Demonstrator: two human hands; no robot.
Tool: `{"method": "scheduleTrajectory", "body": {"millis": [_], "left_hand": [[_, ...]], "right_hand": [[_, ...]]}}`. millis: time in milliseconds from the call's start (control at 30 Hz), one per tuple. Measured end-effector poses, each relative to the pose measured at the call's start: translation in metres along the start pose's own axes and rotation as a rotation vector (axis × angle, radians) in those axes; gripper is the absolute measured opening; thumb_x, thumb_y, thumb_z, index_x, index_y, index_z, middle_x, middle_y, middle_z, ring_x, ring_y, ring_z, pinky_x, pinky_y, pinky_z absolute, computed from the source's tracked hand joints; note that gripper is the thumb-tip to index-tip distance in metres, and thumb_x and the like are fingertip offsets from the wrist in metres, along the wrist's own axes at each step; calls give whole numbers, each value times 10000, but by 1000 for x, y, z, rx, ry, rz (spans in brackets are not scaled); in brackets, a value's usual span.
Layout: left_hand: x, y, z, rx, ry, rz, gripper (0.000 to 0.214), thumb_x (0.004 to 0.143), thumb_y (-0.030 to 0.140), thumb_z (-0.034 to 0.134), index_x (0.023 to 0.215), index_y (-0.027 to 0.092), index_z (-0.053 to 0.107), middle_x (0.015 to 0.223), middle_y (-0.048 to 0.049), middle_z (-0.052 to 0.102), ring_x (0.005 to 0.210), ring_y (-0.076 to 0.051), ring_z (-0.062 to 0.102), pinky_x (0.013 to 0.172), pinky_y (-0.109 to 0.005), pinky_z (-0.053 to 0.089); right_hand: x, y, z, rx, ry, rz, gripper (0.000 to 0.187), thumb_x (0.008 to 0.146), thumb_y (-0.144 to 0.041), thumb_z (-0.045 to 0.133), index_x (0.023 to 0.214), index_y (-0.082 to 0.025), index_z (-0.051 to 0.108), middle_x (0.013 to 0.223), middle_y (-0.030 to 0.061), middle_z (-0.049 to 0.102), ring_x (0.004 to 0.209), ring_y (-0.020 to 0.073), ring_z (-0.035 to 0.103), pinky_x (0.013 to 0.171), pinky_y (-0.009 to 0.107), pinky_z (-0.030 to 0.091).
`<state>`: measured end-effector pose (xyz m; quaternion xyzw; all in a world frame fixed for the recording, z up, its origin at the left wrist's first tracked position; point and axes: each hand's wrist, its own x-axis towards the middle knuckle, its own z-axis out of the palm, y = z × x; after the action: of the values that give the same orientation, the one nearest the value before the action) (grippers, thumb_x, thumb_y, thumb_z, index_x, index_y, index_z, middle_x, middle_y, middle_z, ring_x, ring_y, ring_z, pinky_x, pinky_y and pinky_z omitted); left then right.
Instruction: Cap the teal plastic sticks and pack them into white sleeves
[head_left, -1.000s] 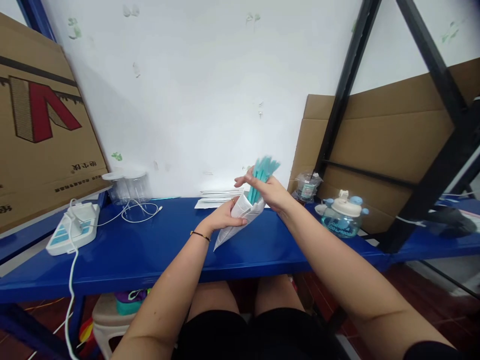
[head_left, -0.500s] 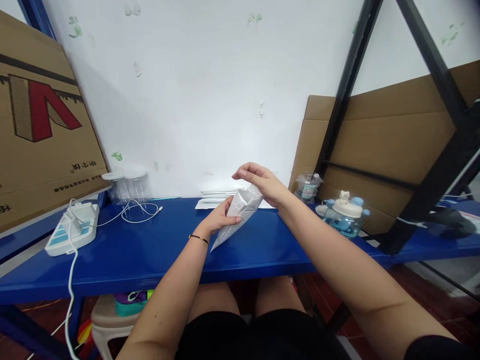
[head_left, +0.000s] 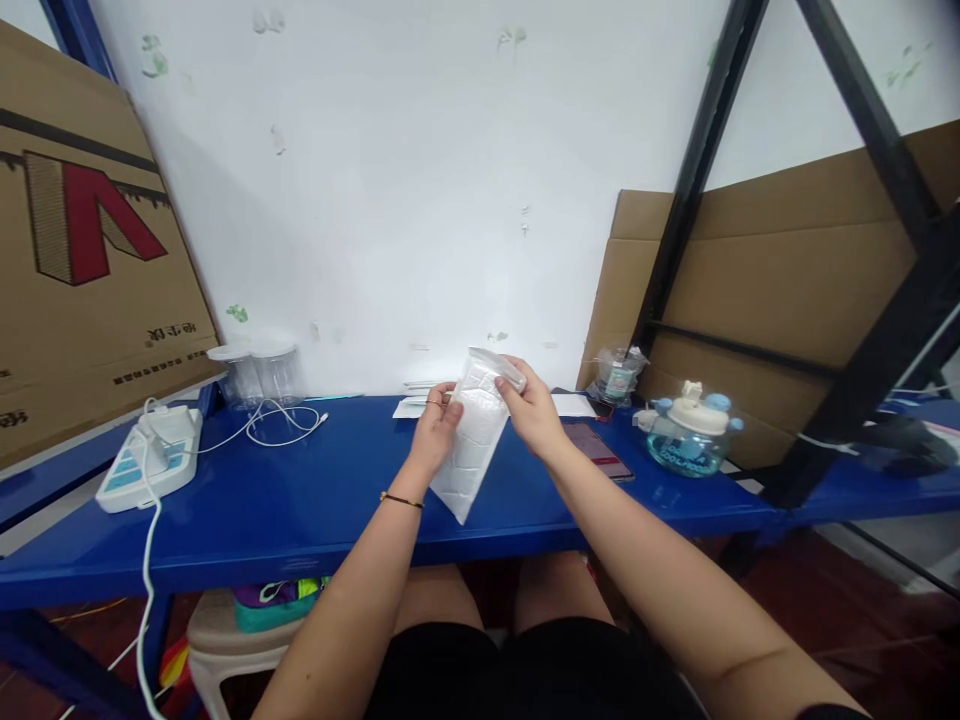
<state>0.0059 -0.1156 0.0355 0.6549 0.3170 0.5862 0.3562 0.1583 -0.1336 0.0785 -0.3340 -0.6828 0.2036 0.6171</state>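
Observation:
Between my hands, over the front half of the blue table (head_left: 300, 500), is a whitish padded mailer bag (head_left: 478, 430), tilted with its top leaning away from me. My left hand (head_left: 435, 425) grips its left edge, thumb on the near face. At the upper right, my right hand (head_left: 531, 405) pinches the top edge, where the flap is folded over. Whatever may be inside the bag cannot be seen. Behind it, partly covered by my hands, lie flat white envelopes (head_left: 411, 408) against the wall.
A dark reddish flat case (head_left: 598, 450) lies right of my hands, near a clear water bottle (head_left: 688, 435) and a plastic-wrapped jar (head_left: 617, 375). On the left are a power strip (head_left: 154, 460), a white cable (head_left: 285, 425), clear containers (head_left: 259, 375) and a large cardboard box (head_left: 90, 250).
My right hand has come down from above the bag's mouth and now grips its top edge. The bag has turned more upright and flatter toward me. The reddish case has come into view.

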Motion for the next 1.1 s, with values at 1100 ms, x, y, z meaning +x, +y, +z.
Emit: {"method": "scheduleTrajectory", "body": {"millis": [1100], "left_hand": [[48,-79,-25,-293,-408,-816,329,761,413,612,965,156,589,872,-38,569,734,-101,585,634,-207,440]], "right_hand": [[76,211,-164,-439,93,731,217,816,-234,478,917,-92,607,716,93,629,575,152,560,491,241,450]]}}
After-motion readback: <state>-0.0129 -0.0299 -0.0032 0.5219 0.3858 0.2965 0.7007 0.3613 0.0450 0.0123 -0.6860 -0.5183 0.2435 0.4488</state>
